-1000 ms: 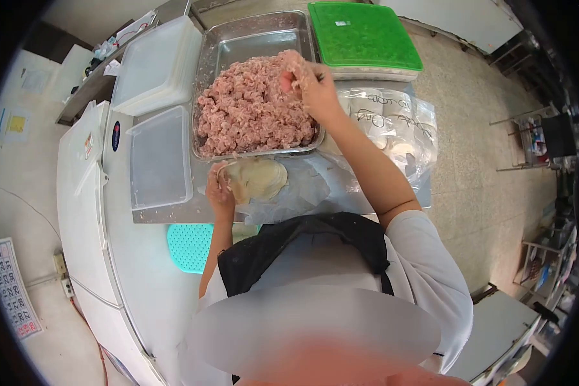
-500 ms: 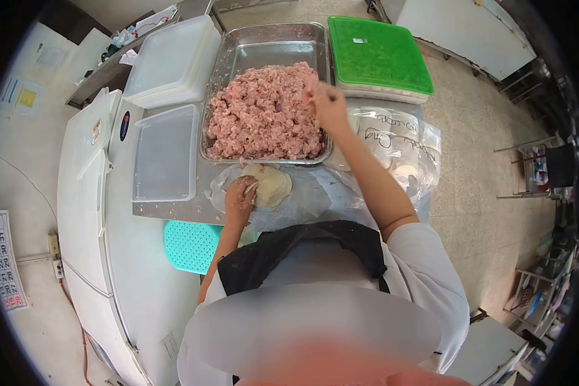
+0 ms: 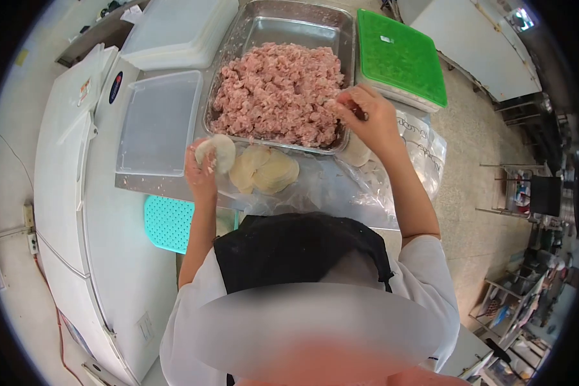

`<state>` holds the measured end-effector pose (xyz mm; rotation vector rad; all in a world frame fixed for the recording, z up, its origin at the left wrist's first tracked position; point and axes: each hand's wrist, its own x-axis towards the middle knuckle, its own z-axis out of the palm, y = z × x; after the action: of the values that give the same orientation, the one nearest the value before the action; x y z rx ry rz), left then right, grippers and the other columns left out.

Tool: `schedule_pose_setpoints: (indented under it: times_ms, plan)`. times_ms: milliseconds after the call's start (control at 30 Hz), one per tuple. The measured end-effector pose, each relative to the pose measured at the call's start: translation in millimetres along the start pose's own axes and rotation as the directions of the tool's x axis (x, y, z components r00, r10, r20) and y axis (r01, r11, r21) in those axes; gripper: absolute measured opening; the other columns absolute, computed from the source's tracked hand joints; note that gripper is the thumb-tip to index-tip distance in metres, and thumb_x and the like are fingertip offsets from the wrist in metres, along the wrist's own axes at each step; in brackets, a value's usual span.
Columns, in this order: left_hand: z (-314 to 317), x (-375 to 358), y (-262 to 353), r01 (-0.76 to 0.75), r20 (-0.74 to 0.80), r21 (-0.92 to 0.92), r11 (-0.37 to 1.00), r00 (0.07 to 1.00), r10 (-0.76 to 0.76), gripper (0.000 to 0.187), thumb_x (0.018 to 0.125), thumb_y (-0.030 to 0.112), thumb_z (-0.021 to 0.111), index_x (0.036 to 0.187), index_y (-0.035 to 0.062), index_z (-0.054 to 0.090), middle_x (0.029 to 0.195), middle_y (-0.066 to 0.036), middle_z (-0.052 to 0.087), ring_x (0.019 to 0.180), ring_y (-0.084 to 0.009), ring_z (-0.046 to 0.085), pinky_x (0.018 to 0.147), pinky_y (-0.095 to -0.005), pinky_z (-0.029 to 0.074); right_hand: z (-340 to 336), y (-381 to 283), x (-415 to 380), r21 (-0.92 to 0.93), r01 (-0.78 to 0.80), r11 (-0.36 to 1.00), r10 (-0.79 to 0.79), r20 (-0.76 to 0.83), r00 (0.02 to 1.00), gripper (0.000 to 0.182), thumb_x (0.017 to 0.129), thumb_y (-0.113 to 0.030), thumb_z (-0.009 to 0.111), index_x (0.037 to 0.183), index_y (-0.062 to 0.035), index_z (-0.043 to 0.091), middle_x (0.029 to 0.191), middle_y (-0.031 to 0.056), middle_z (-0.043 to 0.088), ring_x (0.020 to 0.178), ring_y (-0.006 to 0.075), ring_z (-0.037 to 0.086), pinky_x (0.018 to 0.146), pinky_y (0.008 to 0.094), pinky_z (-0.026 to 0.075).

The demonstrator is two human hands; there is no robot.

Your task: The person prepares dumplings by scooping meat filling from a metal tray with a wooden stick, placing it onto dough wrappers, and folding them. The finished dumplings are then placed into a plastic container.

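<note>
My left hand (image 3: 201,172) is raised left of the wrapper stack, its fingers closed on a single round dumpling wrapper (image 3: 220,152). Beside it, a fanned stack of pale round wrappers (image 3: 270,172) lies on clear plastic sheeting. My right hand (image 3: 372,119) is at the right edge of a metal tray (image 3: 294,31), with thumb and fingers pinched together. A small dark end shows in that grip, but what it belongs to is too hidden to name. Pink ground meat (image 3: 280,93) is heaped in the tray, close to my right fingertips.
A green-lidded container (image 3: 402,61) stands right of the tray. Stacked translucent boxes (image 3: 174,35) and a clear lid (image 3: 161,122) are on the left. A plastic bag with handwriting (image 3: 424,154) lies under my right forearm. A turquoise perforated stool (image 3: 169,222) is below the table edge.
My left hand has lifted a wrapper off the stack and moved left with it. My right hand has shifted from above the meat to the tray's right edge. The camera view has also shifted.
</note>
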<state>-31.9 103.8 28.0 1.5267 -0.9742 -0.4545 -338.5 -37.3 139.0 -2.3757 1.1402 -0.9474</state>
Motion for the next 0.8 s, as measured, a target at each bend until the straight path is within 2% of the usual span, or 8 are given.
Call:
schedule_pose_setpoints:
  times_ms: [133,200,267,333,367,433,633,800]
  plan:
    - [-11.1,14.7,-6.8,-0.123,0.083,0.124,0.985,0.990,0.113,0.022,0.089,0.007,0.057,0.109,0.0045,0.063,0.103,-0.012,0.065,0.097,-0.0250,0.061,0.087,-0.0334,0.047,-17.6,-21.5,10.6,0.068,-0.174,0.982,0.172,0.026,0.985,0.017,0.080,-0.018,0.071,0.088,-0.0046,0.064,0.078,0.0110,0.058,0.062,0.0243,0.059,0.059,0.0343,0.048]
    - [-9.8,9.4,-13.7,-0.094,0.223,0.116,0.989,0.973,0.066,0.023,0.087,0.008,0.058,0.109,0.0057,0.064,0.103,-0.012,0.066,0.099,-0.0276,0.061,0.087,-0.0344,0.047,-23.0,-23.9,12.3,-0.089,-0.120,0.989,0.127,0.080,0.989,0.017,0.085,-0.018,0.067,0.084,-0.0021,0.063,0.078,0.0127,0.059,0.064,0.0260,0.061,0.060,0.0362,0.049]
    - [0.6,5.1,-20.9,-0.076,0.368,0.102,0.992,0.929,0.034,0.024,0.085,0.008,0.060,0.109,0.0069,0.064,0.104,-0.013,0.066,0.100,-0.0301,0.061,0.088,-0.0353,0.046,-20.1,-15.1,11.0,-0.479,0.096,0.873,0.014,0.220,0.975,0.016,0.084,-0.015,0.063,0.078,-0.0011,0.065,0.080,0.0146,0.062,0.069,0.0280,0.064,0.062,0.0377,0.051]
    - [14.3,-1.0,-33.3,-0.355,0.595,0.100,0.930,0.770,0.230,0.025,0.083,0.009,0.062,0.108,0.0086,0.065,0.103,-0.012,0.066,0.099,-0.0322,0.060,0.087,-0.0371,0.046,-18.2,-11.0,16.2,-0.610,0.183,0.771,0.064,0.359,0.931,0.015,0.083,-0.014,0.061,0.076,-0.0015,0.065,0.080,0.0151,0.063,0.072,0.0282,0.065,0.063,0.0382,0.051]
    - [18.4,-1.5,-43.8,-0.347,0.597,0.092,0.933,0.770,0.227,0.025,0.083,0.009,0.062,0.108,0.0086,0.065,0.103,-0.012,0.066,0.099,-0.0322,0.060,0.087,-0.0371,0.046,-15.5,-9.2,19.2,-0.700,0.285,0.655,0.127,0.474,0.871,0.014,0.081,-0.012,0.059,0.073,-0.0019,0.065,0.080,0.0156,0.063,0.074,0.0284,0.066,0.064,0.0388,0.052]
    - [24.8,-2.3,-59.0,-0.371,0.700,0.075,0.925,0.681,0.216,0.025,0.083,0.010,0.062,0.108,0.0082,0.066,0.104,-0.011,0.066,0.099,-0.0313,0.061,0.088,-0.0384,0.046,-0.4,2.8,15.7,-0.714,0.289,0.637,0.179,0.502,0.846,0.013,0.079,-0.010,0.058,0.071,-0.0030,0.065,0.078,0.0150,0.063,0.074,0.0281,0.066,0.064,0.0390,0.052]
    - [-14.7,12.8,-47.2,-0.150,0.663,0.034,0.988,0.743,0.090,0.024,0.083,0.005,0.059,0.106,0.0075,0.066,0.105,-0.012,0.067,0.100,-0.0326,0.061,0.086,-0.0381,0.048,6.1,-2.0,-1.4,-0.720,0.210,0.661,0.231,0.461,0.857,0.011,0.078,-0.007,0.055,0.074,-0.0044,0.065,0.079,0.0150,0.064,0.079,0.0282,0.066,0.066,0.0386,0.052]
    - [-13.9,18.2,-13.2,-0.318,0.601,0.004,0.948,0.759,0.251,0.025,0.085,0.000,0.055,0.107,0.0046,0.066,0.107,-0.015,0.067,0.099,-0.0317,0.064,0.085,-0.0370,0.049,-45.0,-61.0,12.5,-0.773,0.110,0.624,0.335,0.392,0.857,0.012,0.082,-0.012,0.057,0.084,-0.0045,0.066,0.084,0.0162,0.065,0.083,0.0307,0.065,0.068,0.0407,0.050]
